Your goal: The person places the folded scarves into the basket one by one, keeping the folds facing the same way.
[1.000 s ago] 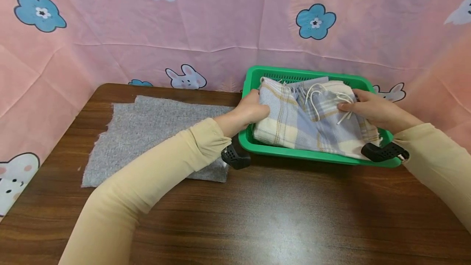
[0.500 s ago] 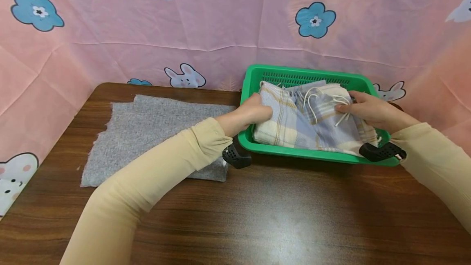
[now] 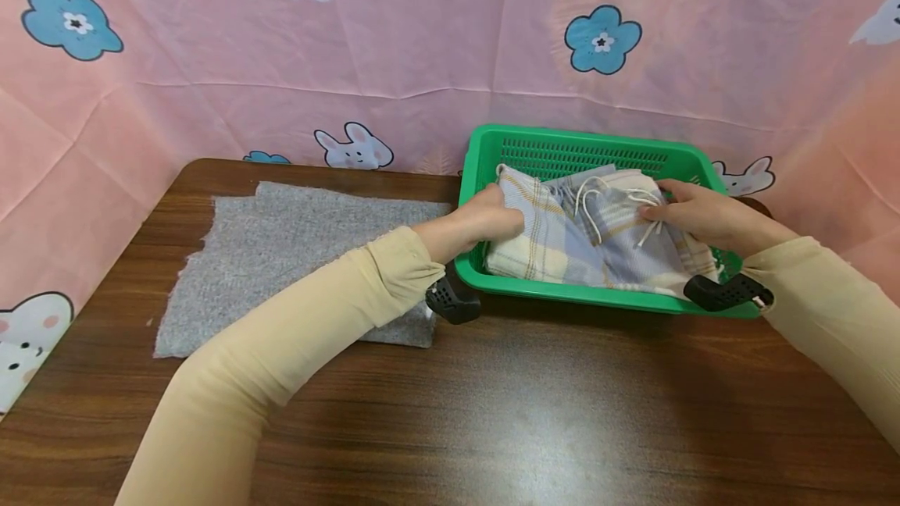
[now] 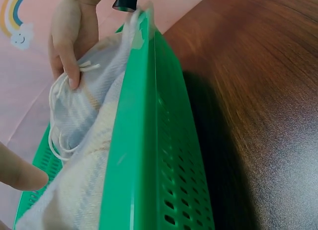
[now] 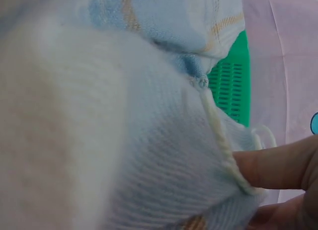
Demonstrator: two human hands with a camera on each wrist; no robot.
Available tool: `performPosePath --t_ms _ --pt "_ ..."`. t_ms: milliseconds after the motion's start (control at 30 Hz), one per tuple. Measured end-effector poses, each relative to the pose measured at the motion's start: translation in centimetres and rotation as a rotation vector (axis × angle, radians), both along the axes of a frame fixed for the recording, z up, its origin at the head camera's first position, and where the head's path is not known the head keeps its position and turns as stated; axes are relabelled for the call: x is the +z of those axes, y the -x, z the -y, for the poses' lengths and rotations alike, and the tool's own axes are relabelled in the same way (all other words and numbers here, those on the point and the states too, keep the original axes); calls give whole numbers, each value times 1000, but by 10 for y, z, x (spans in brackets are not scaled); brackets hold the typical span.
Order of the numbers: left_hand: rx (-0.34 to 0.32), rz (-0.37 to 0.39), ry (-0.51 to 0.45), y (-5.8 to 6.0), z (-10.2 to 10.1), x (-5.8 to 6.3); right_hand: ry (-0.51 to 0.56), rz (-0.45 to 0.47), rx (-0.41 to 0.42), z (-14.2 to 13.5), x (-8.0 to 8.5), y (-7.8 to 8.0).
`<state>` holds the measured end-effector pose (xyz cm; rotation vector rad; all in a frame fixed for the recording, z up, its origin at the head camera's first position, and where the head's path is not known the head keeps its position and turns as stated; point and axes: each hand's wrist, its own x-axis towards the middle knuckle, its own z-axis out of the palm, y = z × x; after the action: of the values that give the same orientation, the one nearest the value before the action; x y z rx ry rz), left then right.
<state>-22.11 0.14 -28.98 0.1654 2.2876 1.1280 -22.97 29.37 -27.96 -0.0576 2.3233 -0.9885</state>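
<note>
A folded plaid scarf (image 3: 551, 234) in pale blue, cream and mustard, with white fringe cords, lies inside the green basket (image 3: 555, 290). At its left end my left hand (image 3: 488, 219) grips the cloth, the fingertips mostly hidden in the head view. One finger of that hand shows beside the scarf (image 4: 74, 195) in the left wrist view. My right hand (image 3: 692, 211) pinches the scarf's right upper part near the fringe. Close up in the right wrist view, the thumb and fingers of the right hand (image 5: 285, 165) hold the edge of the scarf (image 5: 164, 125).
A grey folded cloth (image 3: 281, 244) lies on the brown wooden table (image 3: 422, 428), left of the basket and partly under my left forearm. Behind the table hangs a pink printed curtain (image 3: 422, 30). Black wrist devices (image 3: 453, 301) sit close to the basket's front rim.
Both hands have shifted slightly toward the basket's front with the scarf, the left also a little right and the right a little left. More of the basket's slotted back wall shows.
</note>
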Motion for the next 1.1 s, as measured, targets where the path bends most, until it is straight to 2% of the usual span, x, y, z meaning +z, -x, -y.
performPosePath --t_ms 133,367,467,767,900,1100 --pt "-3 -1 -3 -1 0 2 4 -8 2 0 0 -1" --pt "2 -29 -29 -5 0 1 -86 -33 27 -3 0 -4" --pt "-5 -41 -24 -7 -1 1 -75 -22 31 -4 -1 -5" --pt "-34 22 1 -11 1 5 -133 -16 31 -7 0 -6" --pt "-41 24 7 -13 1 5 -155 -15 33 -8 0 -7" --pt "-47 19 0 -16 2 5 -130 -7 37 -9 -1 -9"
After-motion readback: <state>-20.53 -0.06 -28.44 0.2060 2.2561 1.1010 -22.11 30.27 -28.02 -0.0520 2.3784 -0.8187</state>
